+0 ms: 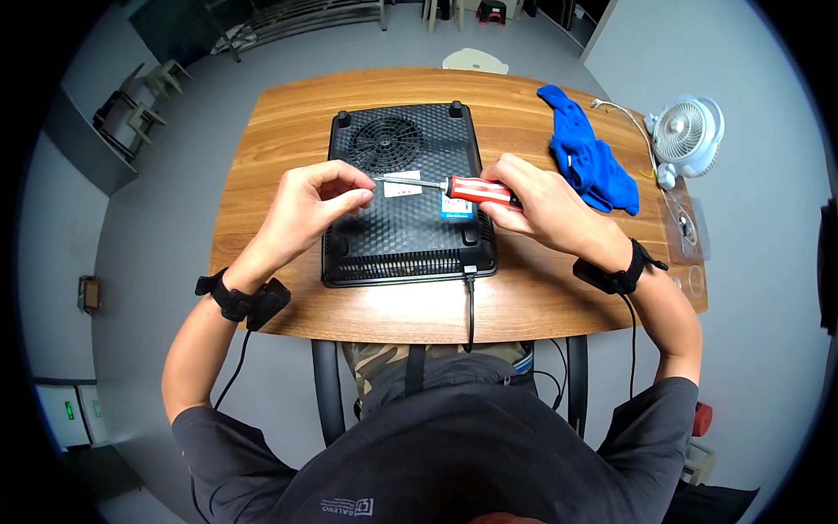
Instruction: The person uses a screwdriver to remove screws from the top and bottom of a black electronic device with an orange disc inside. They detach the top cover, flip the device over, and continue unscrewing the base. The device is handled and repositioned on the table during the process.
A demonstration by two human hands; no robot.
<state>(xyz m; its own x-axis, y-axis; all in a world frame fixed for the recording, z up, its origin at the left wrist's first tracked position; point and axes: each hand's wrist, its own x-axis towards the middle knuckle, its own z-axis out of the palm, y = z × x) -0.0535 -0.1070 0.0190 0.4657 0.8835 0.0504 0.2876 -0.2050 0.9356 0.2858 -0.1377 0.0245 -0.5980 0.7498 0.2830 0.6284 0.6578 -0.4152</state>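
Observation:
A black induction cooker lies bottom side up on the wooden table, its round fan grille and rubber feet facing up. Above it, my right hand grips a screwdriver by its red-and-white handle, the metal shaft pointing left. My left hand is held in a pinch right by the screwdriver's tip; whatever sits between thumb and forefinger is too small to make out. White and blue labels are stuck to the cooker's underside. From its near edge a black power cord runs down over the table's front edge.
A crumpled blue cloth lies at the right of the table. Beyond it stand a small white fan with a cable and a clear plastic container. A white stool is past the far edge.

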